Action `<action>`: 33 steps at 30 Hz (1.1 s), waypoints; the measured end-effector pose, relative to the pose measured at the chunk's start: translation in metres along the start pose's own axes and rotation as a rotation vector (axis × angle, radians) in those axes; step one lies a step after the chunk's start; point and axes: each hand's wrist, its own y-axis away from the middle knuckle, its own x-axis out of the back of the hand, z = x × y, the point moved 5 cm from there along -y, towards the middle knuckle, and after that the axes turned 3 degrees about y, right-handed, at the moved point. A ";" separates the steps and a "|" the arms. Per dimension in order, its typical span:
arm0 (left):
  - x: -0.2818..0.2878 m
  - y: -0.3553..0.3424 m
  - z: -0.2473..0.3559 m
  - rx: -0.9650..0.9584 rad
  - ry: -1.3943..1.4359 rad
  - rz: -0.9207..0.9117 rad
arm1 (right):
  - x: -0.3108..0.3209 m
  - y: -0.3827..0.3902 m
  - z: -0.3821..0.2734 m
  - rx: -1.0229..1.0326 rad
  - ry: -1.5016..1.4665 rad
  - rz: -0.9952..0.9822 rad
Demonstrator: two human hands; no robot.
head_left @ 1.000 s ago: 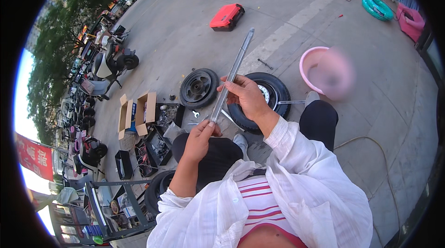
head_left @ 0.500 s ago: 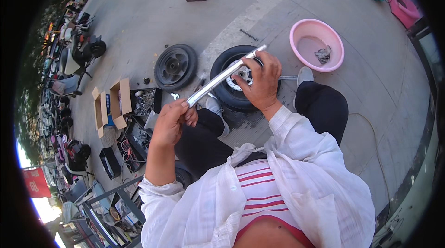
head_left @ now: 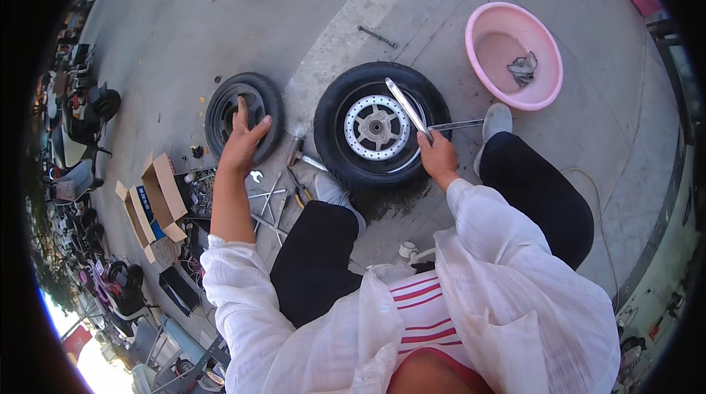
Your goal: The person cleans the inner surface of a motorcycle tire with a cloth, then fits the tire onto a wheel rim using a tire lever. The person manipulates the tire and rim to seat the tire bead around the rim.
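Note:
My right hand (head_left: 439, 156) is closed around the near end of a shiny metal tire lever (head_left: 407, 108), which slants over the right side of a wheel. That wheel lies flat, with a black tire (head_left: 334, 144) around a silver spoked hub (head_left: 376, 128). A second tire lever (head_left: 462, 125) sits at the rim's right side and reaches out to my right shoe (head_left: 497, 120). My left hand (head_left: 241, 140) is open, thumb and a finger spread, holding nothing. It hovers over the near part of a smaller, dark wheel (head_left: 266, 96).
A hammer (head_left: 296, 150), yellow-handled pliers (head_left: 300, 195) and a white wrench (head_left: 256, 176) lie left of my left shoe. Farther left is an open cardboard box (head_left: 163, 188). A pink basin (head_left: 551, 92) holds a grey cloth. A long bolt (head_left: 377, 36) lies beyond the wheel.
My left hand has let go of the tire lever and moved up and left. My right hand now grips the lever's near end, lower over the wheel. The view has shifted.

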 end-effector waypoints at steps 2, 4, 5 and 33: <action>-0.023 -0.033 -0.030 0.192 0.293 -0.050 | -0.011 -0.018 0.007 -0.036 -0.015 -0.020; -0.041 -0.064 -0.056 0.269 0.537 -0.169 | -0.021 -0.034 0.007 -0.047 -0.018 -0.045; -0.056 -0.076 -0.060 0.258 0.637 -0.281 | -0.024 -0.040 0.010 -0.073 -0.013 -0.058; -0.275 -0.171 -0.076 -0.348 -1.385 -0.411 | -0.028 -0.073 0.016 -0.315 0.025 -0.340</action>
